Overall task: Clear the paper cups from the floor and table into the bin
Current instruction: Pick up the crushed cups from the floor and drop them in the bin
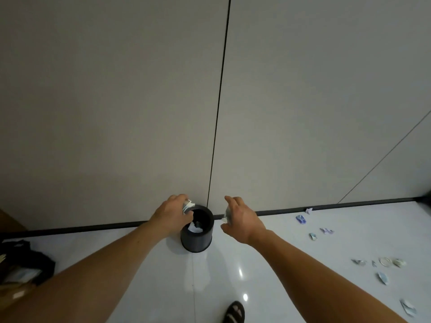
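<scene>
A black round bin (197, 240) stands on the white floor by the wall, with crumpled white paper inside. My left hand (169, 212) grips a flattened paper cup (187, 206) right over the bin's left rim. My right hand (241, 217) holds another crushed paper cup (226, 216) just to the right of the bin's mouth. Several crushed blue-and-white paper cups lie on the floor to the right, one (300, 219) near the skirting and one (382, 278) nearer to me.
The grey panelled wall (116, 113) rises straight behind the bin, with a dark skirting strip along its foot. A dark bag with clutter (23, 264) sits at the left edge. My sandalled foot (234, 313) shows at the bottom.
</scene>
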Motion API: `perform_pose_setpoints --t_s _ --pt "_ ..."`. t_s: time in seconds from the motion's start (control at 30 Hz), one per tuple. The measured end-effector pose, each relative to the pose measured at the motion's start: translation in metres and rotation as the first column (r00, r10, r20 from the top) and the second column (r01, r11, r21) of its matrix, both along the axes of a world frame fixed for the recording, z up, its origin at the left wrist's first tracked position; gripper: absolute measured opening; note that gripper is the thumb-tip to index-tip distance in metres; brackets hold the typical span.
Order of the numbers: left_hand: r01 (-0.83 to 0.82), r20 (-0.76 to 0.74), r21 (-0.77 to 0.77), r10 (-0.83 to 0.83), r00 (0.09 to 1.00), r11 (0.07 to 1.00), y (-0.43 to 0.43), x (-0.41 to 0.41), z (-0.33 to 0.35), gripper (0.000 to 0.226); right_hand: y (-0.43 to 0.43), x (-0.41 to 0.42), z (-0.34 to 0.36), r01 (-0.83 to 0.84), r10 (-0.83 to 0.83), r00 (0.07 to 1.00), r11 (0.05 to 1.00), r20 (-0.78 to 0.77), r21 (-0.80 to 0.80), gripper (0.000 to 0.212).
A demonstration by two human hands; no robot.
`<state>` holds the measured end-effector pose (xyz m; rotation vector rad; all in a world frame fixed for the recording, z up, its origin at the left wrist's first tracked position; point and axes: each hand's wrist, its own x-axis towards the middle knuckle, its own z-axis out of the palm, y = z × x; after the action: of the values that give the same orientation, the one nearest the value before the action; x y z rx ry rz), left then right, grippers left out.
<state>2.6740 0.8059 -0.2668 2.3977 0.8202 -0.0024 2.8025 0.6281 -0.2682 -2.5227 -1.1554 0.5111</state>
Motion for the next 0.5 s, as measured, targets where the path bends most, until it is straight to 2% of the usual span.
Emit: perform_pose_setpoints --t_s 0.2,0.4,0.5 --pt "-0.025 -0.12 -0.039 0.02 0.993 0.999 0.042 0.058 -0.035 0.047 0.053 0.074 -0.042 -0.017 0.017 0.996 1.0 -0.086 -0.003 0.082" --pt "-0.008 -0.222 -0.061 -0.006 0.975 0.998 0.083 0.158 -0.063 0.039 0.103 0.155 -0.094 0.005 -0.008 0.97 1.0 -0.242 -0.012 0.075" --pt "-0.002 -0.26 -0.093 -0.022 0.965 0.996 0.099 0.202 -0.097 0.037 0.116 0.186 -0.135 0.007 -0.021 0.953 0.999 -0.303 -0.049 0.08"
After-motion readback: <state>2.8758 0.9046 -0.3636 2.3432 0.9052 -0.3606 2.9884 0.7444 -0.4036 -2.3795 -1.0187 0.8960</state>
